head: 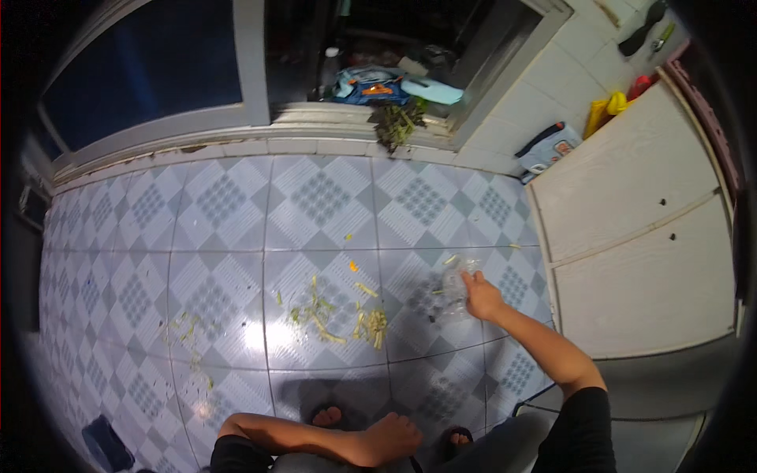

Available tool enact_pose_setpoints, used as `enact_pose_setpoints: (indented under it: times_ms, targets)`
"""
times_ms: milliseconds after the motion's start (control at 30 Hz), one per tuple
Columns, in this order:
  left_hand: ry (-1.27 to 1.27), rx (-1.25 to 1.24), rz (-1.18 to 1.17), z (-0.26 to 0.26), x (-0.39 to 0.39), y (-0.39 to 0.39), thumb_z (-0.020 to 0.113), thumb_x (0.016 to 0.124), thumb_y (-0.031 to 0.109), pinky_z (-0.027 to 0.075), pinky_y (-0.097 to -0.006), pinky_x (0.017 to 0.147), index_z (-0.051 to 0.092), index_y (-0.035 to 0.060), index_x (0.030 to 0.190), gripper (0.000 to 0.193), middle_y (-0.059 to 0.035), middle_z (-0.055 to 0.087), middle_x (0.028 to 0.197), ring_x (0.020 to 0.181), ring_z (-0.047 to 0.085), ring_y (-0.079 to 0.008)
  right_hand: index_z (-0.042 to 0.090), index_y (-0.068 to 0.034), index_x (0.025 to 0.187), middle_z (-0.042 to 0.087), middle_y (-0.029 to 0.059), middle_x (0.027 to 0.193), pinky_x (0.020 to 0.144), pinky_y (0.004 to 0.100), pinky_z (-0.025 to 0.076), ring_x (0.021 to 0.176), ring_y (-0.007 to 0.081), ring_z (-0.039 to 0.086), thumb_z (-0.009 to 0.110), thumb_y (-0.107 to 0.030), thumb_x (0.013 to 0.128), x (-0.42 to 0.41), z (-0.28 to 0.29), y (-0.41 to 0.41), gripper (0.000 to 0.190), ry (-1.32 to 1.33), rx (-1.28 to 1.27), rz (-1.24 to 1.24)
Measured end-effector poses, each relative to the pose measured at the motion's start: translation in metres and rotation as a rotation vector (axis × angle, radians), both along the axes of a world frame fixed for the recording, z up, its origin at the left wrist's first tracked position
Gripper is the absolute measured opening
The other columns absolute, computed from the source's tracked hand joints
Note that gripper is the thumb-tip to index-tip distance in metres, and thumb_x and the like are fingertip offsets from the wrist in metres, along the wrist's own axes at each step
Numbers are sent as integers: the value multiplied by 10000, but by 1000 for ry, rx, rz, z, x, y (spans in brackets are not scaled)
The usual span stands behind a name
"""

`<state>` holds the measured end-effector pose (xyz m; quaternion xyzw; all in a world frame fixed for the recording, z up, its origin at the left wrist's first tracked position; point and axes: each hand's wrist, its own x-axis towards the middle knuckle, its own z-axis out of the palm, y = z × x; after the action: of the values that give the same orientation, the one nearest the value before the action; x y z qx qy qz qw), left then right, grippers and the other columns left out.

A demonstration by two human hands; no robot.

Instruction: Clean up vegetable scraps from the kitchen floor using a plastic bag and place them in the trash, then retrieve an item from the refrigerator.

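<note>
My right hand (484, 295) reaches down at the right and grips a crumpled piece of clear plastic (456, 287) just above the tiled floor (225, 266). My left hand (393, 436) rests curled near my knees, at the bottom of the view; whether it holds anything cannot be told. Between the plastic and the floor's middle lies a clump of vegetable scraps (376, 327). More green and yellow stem pieces (319, 316) are scattered left of it, with an orange scrap (353, 266) above them. Fine green bits (188, 328) lie farther left.
A white cabinet (627, 248) bounds the right side. Behind, a wilted leafy bunch (397, 125) hangs over the window sill (322, 115), near bags (372, 86) and a bottle. My sandalled feet (327, 416) are at the bottom. A dark blue object (106, 442) stands lower left.
</note>
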<state>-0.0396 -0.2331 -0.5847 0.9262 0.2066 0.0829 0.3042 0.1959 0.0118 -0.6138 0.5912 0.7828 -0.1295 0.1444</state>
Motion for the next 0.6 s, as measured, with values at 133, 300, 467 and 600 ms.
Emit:
enact_pose_setpoints:
  times_ms: [133,300,467,600]
  targets:
    - [-86,129,-33,1,-4,13,545,720,222,401,-315,553,519,59,829,198,-45,542,707,686,551,-193,312,-97,1279,422,195,1150,818,402,445,986,341,519,513,-71,707,43,54,3,607,-396,-144,4]
    - [-112,-22,-117,15,1,34,541,744,222,403,-316,563,522,47,869,216,-61,554,721,708,560,-212,300,-84,1273,416,214,1169,859,397,422,1025,341,502,496,-116,737,102,58,3,571,-565,-283,1]
    - [118,-101,-57,2,-5,41,546,771,252,437,-351,643,523,31,917,266,-94,565,785,769,566,-248,207,-100,1336,357,209,1264,900,387,411,1121,357,443,558,-152,733,162,2,1,699,-544,-378,-138]
    - [192,-193,192,10,-18,55,542,790,281,435,-387,733,517,13,1005,344,-143,567,845,818,561,-288,147,-54,1343,308,276,1271,923,403,391,1128,394,423,599,-218,726,185,-91,4,782,-263,-331,-497]
